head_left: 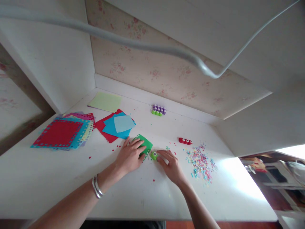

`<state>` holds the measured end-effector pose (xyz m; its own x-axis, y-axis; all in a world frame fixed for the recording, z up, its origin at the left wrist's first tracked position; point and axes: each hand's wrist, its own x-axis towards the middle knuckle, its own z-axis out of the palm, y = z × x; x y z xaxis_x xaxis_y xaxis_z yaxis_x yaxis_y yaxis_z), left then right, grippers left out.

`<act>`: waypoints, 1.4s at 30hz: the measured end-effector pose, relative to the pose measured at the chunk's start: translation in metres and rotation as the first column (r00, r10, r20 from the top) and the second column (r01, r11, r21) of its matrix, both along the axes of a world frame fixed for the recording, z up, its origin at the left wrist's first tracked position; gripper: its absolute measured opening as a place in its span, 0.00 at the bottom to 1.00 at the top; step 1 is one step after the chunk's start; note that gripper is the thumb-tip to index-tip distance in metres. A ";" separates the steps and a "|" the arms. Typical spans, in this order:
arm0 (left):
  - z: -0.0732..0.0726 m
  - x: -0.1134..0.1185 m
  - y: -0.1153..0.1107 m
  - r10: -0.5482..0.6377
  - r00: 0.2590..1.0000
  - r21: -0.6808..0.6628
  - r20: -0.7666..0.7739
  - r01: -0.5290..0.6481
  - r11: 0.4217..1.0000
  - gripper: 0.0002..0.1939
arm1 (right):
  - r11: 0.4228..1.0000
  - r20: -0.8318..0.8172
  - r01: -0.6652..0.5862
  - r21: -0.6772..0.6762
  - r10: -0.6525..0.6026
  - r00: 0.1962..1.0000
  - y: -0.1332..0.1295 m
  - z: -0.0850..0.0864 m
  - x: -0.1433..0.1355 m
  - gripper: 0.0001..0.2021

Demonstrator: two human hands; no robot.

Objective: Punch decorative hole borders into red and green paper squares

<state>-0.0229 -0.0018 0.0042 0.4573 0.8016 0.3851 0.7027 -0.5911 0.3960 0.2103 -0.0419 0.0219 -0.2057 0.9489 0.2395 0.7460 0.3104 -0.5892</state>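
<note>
My left hand point(130, 156) lies with spread fingers on a small green sheet of paper point(147, 144), pressing it to the white table. Holes run along parts of the sheet's edges. At its right corner sits a small green craft paper punch point(153, 156) with a round eye-like button on top. The fingers of my right hand point(172, 167) close round the right side of this punch. Whether the paper's edge is inside the punch's slot I cannot tell. Tiny punched bits of paper lie beside it.
To the left are punched red and blue sheets point(60, 133); plain blue point(110, 125) and pale green sheets point(106, 101) lie behind. Purple and green punches point(159, 110) stand at the back, red punches point(185, 141) to the right near a confetti heap point(201, 162). A white cable point(143, 46) crosses above.
</note>
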 end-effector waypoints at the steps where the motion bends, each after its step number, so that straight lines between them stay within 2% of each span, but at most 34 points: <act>1: 0.000 0.000 0.000 0.003 1.000 0.002 0.000 -0.003 1.000 0.15 | 1.000 -0.005 0.028 0.004 -0.028 1.000 -0.001 0.001 0.000 0.13; 3: 0.000 0.000 0.001 0.009 1.000 0.006 -0.003 -0.009 1.000 0.15 | 0.998 0.006 0.067 0.012 -0.068 0.998 -0.002 0.001 -0.004 0.16; 5: 0.000 -0.001 0.002 0.008 1.000 0.009 -0.014 -0.008 1.000 0.15 | 0.998 0.030 0.056 0.019 -0.057 0.998 -0.003 0.000 -0.010 0.18; 8: 0.002 -0.002 0.002 -0.002 1.000 0.012 -0.029 0.002 1.000 0.15 | 1.000 0.021 0.024 0.012 -0.025 0.999 -0.004 -0.001 -0.016 0.14; 11: 0.004 -0.002 0.004 0.019 0.999 0.015 -0.043 -0.018 1.000 0.15 | 0.996 -0.075 0.073 -0.046 -0.077 0.994 -0.002 0.003 -0.006 0.12; 14: 0.004 -0.002 0.007 0.064 0.996 0.032 -0.058 -0.062 0.998 0.16 | 0.976 -0.153 0.182 -0.119 -0.199 0.968 0.008 0.013 0.032 0.13; 17: 0.001 -0.004 0.009 0.091 0.994 0.061 -0.067 -0.087 0.994 0.17 | 0.956 -0.176 0.264 -0.131 -0.285 0.942 0.027 0.025 0.091 0.16; 19: -0.002 -0.004 0.011 0.096 0.993 0.084 -0.069 -0.090 0.992 0.18 | 0.940 -0.158 0.329 -0.085 -0.339 0.927 0.040 0.032 0.133 0.16; 22: -0.005 -0.005 0.012 0.097 0.992 0.102 -0.085 -0.089 0.991 0.18 | 0.901 0.018 0.431 -0.047 -0.430 0.902 0.053 0.037 0.187 0.17; 26: -0.007 -0.004 0.013 0.098 0.989 0.100 -0.111 -0.087 0.991 0.18 | 0.904 0.199 0.421 -0.082 -0.399 0.895 0.061 0.038 0.226 0.14; 30: -0.008 -0.004 0.014 0.101 0.989 0.086 -0.109 -0.092 0.992 0.18 | 0.915 0.294 0.390 -0.107 -0.346 0.891 0.067 0.030 0.238 0.11; 34: -0.010 -0.004 0.014 0.098 0.989 0.082 -0.110 -0.090 0.993 0.18 | 0.915 0.361 0.394 -0.092 -0.338 0.869 0.077 0.023 0.242 0.12; 42: -0.013 -0.003 0.016 0.092 0.989 0.065 -0.115 -0.085 0.994 0.18 | 0.935 0.465 0.342 -0.095 -0.262 0.846 0.111 0.023 0.241 0.14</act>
<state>-0.0255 0.0137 -0.0093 0.4308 0.8179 0.3814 0.7929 -0.5449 0.2729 0.4509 0.0688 0.0453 0.0523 0.9983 0.0251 0.9783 -0.0462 -0.2018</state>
